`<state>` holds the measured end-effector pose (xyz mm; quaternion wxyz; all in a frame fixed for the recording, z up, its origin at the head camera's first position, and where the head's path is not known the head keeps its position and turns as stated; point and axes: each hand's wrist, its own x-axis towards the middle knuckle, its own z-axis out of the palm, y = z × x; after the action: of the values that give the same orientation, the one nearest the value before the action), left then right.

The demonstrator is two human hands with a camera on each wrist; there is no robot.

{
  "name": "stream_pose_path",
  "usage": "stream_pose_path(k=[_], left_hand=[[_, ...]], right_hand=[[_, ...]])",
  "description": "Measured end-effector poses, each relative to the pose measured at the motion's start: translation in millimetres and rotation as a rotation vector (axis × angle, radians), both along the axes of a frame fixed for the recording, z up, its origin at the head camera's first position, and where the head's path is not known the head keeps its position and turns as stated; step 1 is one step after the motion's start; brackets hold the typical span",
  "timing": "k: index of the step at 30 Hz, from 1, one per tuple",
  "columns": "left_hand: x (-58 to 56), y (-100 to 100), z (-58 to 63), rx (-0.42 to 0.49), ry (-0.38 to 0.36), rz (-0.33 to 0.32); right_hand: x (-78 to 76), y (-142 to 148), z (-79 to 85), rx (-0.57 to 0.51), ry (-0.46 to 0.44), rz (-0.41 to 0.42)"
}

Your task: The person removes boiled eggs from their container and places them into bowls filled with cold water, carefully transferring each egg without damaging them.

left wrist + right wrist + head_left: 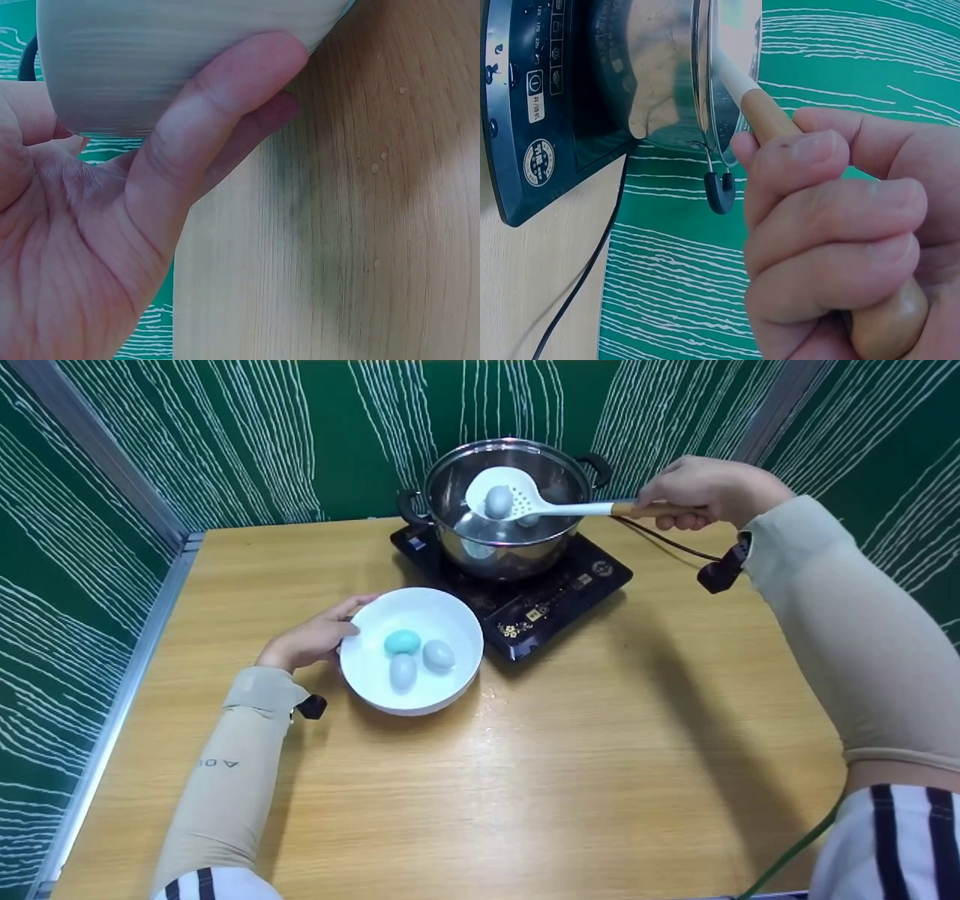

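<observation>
Well, my right hand (697,501) grips the slotted spoon (576,509), one egg (498,501) in it, over the far pot (525,559), half-hiding something round (528,520); my left hand (315,637) grips the near-left bowl (450,619) of three eggs (403,642), fingers partly hidden

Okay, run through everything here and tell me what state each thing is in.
Pot, uncovered, on the cooker
Cooker, cannot tell if on
Slotted spoon, at the pot's mouth, carrying one egg
Bowl, holding three eggs
Left hand, gripping the bowl
Right hand, gripping the spoon's handle
</observation>
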<state>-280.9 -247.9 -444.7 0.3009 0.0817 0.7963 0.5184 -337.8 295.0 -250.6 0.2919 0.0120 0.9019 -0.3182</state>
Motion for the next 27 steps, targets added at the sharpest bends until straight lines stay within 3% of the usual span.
stream_pose_path(k=[12,27], left_hand=[[-0.1,0,-2.5,0.018,-0.01,0.015],[-1.9,-2,-3.1,0.009,-0.01,0.004]], right_hand=[[7.7,4,6.3,0.042,0.069,0.012],[28.8,-5,18.4,-0.003,0.092,0.036]])
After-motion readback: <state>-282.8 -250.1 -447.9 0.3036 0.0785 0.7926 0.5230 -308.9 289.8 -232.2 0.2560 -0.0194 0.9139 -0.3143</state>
